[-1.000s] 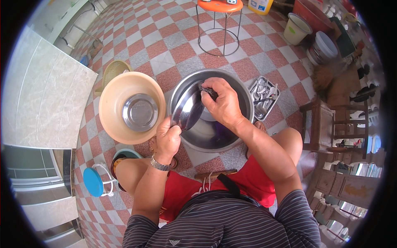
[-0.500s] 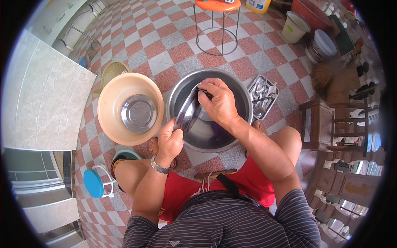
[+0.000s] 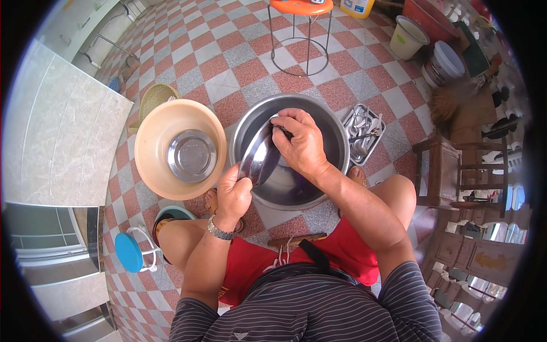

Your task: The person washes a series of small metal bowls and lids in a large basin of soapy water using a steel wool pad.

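Note:
A shiny metal bowl or dish is held tilted on edge over a large steel basin. My left hand is closed on its near lower rim, the thumb lying along the edge. At the far rim my right hand is closed, its fingers pressing a small dark, rough-looking pad against the metal. Most of the pad is hidden by the fingers. Left of the steel basin stands a beige plastic basin with a round metal dish lying in it.
To the right, a metal tray holds several spoons and other utensils. An orange stool stands ahead, a blue stool at left. A yellow-green basket sits behind the beige basin. A wooden chair and buckets line the right side.
The metal bowl has turned slightly, so more of its bright curved side shows. My right hand has shifted a little to the left along the rim; my left hand keeps its grip.

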`<control>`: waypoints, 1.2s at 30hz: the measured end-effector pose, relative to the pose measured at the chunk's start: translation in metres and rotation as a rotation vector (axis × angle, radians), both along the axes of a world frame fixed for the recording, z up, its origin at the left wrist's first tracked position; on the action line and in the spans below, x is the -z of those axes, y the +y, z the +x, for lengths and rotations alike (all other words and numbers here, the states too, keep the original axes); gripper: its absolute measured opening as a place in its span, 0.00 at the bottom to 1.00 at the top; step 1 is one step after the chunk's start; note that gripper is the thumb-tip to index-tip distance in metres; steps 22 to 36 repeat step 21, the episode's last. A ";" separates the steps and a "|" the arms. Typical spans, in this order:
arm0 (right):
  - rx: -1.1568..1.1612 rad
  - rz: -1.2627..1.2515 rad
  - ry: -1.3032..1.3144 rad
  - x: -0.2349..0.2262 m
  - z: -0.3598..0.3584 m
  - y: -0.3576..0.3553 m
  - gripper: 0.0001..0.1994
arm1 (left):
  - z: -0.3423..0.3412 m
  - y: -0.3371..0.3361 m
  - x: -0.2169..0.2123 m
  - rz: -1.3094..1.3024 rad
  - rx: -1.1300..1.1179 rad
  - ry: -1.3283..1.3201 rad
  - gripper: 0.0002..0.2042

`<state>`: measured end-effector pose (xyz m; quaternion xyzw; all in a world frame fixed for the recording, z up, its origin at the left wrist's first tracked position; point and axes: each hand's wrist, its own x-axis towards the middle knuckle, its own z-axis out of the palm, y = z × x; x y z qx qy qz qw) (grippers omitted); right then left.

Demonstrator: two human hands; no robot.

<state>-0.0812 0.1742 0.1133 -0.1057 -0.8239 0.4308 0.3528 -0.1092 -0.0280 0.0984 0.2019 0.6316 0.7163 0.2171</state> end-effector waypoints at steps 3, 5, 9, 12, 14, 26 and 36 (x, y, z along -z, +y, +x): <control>-0.004 0.020 0.017 -0.001 0.000 0.000 0.09 | -0.005 -0.004 0.004 -0.015 0.011 0.008 0.21; -0.011 0.066 0.037 -0.001 0.000 0.001 0.09 | -0.007 -0.006 0.006 -0.028 0.020 0.010 0.21; -0.025 0.094 0.052 0.003 0.000 0.004 0.09 | -0.005 -0.003 0.005 -0.033 0.008 0.025 0.20; -0.047 0.098 0.059 0.000 0.000 0.005 0.09 | -0.005 -0.002 0.002 -0.031 0.017 0.005 0.20; -0.098 0.144 0.041 -0.006 0.002 0.004 0.10 | -0.004 -0.001 0.001 -0.033 0.024 -0.007 0.20; -0.256 0.084 0.070 -0.008 0.008 0.010 0.14 | -0.008 -0.007 0.015 0.101 -0.019 -0.151 0.22; -0.256 0.084 0.070 -0.008 0.008 0.010 0.14 | -0.008 -0.007 0.015 0.101 -0.019 -0.151 0.22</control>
